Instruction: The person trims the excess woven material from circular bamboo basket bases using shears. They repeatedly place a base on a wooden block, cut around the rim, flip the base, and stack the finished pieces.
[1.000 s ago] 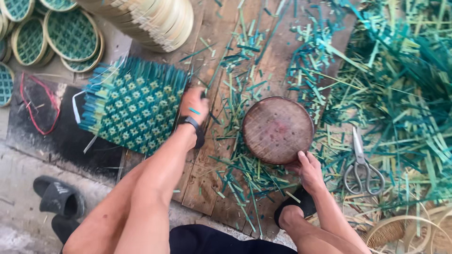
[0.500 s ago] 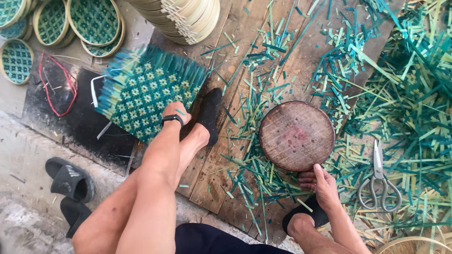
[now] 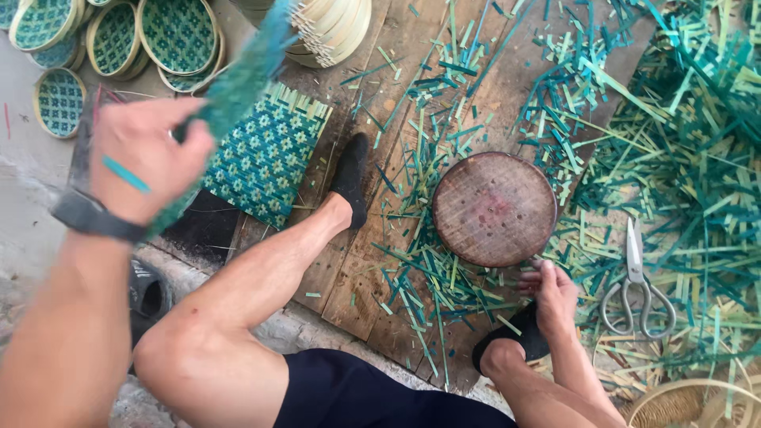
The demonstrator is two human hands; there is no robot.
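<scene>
Here, the round wooden block (image 3: 495,208) serves as landmark, lying flat on the plank floor (image 3: 365,269) amid green and teal bamboo strip offcuts (image 3: 674,143). Far to the block's left and raised toward the camera, the left hand (image 3: 147,158), with a dark wristband (image 3: 93,215), has its fingers (image 3: 194,139) curled tight around the edge of a teal woven bamboo mat (image 3: 238,87), which is lifted and seen blurred, edge-on. Beneath it, left of the block, a second woven mat (image 3: 265,162) lies flat on the floor. Just below the block's lower right rim, the right hand (image 3: 551,293) rests with fingers (image 3: 533,279) loosely bent, tips touching the offcuts beside the block; whether they pinch a strip cannot be told. Right of the block, metal scissors (image 3: 636,281) lie on the offcuts. A foot in a black shoe (image 3: 349,178) sits between block and flat mat. Finished round woven trays (image 3: 178,36) are stacked far upper left.
</scene>
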